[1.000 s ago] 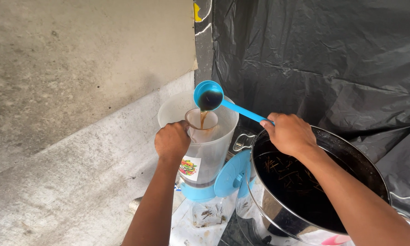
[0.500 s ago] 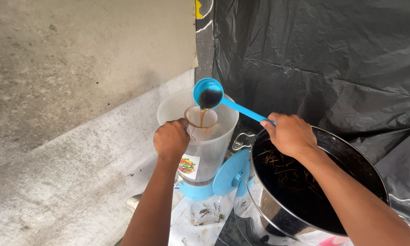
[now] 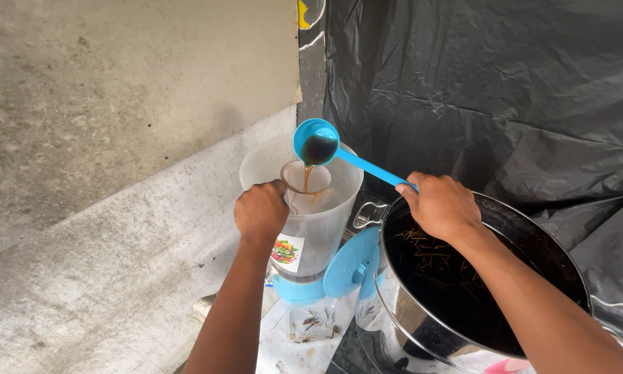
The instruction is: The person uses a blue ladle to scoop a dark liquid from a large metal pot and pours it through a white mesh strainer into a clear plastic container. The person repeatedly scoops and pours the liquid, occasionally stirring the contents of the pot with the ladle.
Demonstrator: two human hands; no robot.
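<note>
Blue ladle, at the centre of the frame, is tipped over a small strainer cup in the mouth of a clear plastic jug, a thin stream of brown liquid falling from its bowl. Its handle runs down and right to the right hand, whose fingers are closed around it above the steel pot. The left hand is wrapped on the jug's rim, just left of the strainer cup.

Glossy plastic ladle; translucent plastic jug; shiny steel pot; rough concrete wall.
</note>
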